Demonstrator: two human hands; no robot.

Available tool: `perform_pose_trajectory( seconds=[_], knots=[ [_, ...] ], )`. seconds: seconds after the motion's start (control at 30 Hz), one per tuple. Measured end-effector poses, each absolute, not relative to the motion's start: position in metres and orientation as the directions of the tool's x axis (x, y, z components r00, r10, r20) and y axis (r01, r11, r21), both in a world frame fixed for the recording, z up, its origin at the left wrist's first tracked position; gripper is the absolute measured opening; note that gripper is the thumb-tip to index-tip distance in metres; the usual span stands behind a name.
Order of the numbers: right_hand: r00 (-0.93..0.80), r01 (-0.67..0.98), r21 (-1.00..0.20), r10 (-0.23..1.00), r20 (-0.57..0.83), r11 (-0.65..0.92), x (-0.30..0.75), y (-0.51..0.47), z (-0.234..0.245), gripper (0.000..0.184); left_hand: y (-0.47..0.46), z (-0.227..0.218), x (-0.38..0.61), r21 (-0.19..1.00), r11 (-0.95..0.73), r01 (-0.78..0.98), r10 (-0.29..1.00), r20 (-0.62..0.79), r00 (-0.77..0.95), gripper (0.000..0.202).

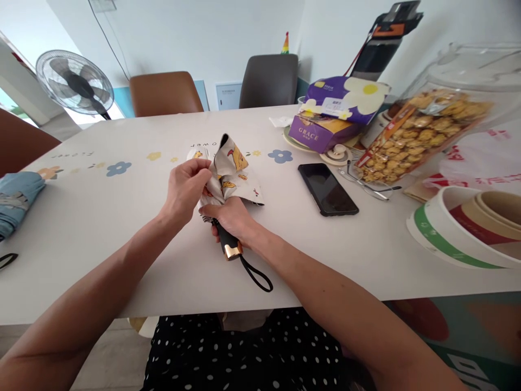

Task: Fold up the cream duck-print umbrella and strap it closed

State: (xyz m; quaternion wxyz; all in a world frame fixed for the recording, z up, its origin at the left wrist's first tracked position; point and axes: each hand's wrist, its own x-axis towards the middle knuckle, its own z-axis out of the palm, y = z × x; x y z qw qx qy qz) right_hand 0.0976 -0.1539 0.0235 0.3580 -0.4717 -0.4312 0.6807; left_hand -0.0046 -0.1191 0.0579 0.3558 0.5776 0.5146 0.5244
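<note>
A folding umbrella (242, 182) with a cream, cartoon-printed canopy lies collapsed on the white table, its cloth loose and partly spread at the far end. Its black handle, with a gold band at the end and a black wrist loop, points toward me. My right hand (230, 217) wraps around the umbrella where the cloth meets the handle. With thumb and fingertips, my left hand (189, 184) pinches a fold of the canopy on the left side. The right fingers are partly hidden beneath the umbrella.
To the right lie a black phone (328, 189) and eyeglasses (370, 182). Beyond are a purple tissue box (321, 130), a snack jar (427, 133) and paper bowls (431, 233). A folded blue umbrella (18, 198) rests at the left edge. Chairs (165, 93) and a fan (75, 81) stand behind.
</note>
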Motion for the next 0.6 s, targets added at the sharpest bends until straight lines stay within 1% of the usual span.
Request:
perform_pose_trajectory(
  seconds=[0.1, 0.17, 0.27, 0.47, 0.6],
  knots=[
    [-0.286, -0.085, -0.922, 0.895, -0.341, -0.378, 0.098, -0.154, 0.025, 0.019, -0.117, 0.06, -0.007, 0.977, -0.182, 0.113, 0.976, 0.193, -0.101, 0.005],
    [-0.275, -0.092, -0.919, 0.897, -0.346, -0.383, 0.098, -0.153, 0.026, 0.019, -0.114, 0.059, -0.009, 0.986, -0.163, 0.026, 0.98, 0.165, -0.108, 0.004],
    [-0.258, -0.095, -0.916, 0.899, -0.355, -0.389, 0.098, -0.152, 0.027, 0.018, -0.109, 0.057, -0.011, 0.989, -0.132, -0.067, 0.989, 0.127, -0.07, 0.005],
    [-0.224, -0.137, -0.913, 0.91, -0.349, -0.384, 0.098, -0.151, 0.027, 0.018, -0.11, 0.06, -0.011, 0.985, -0.104, -0.137, 0.994, 0.106, 0.003, 0.006],
    [-0.216, -0.123, -0.909, 0.905, -0.367, -0.398, 0.098, -0.151, 0.027, 0.019, -0.111, 0.061, -0.01, 0.984, -0.05, -0.172, 0.998, 0.055, 0.022, 0.009]
  ],
)
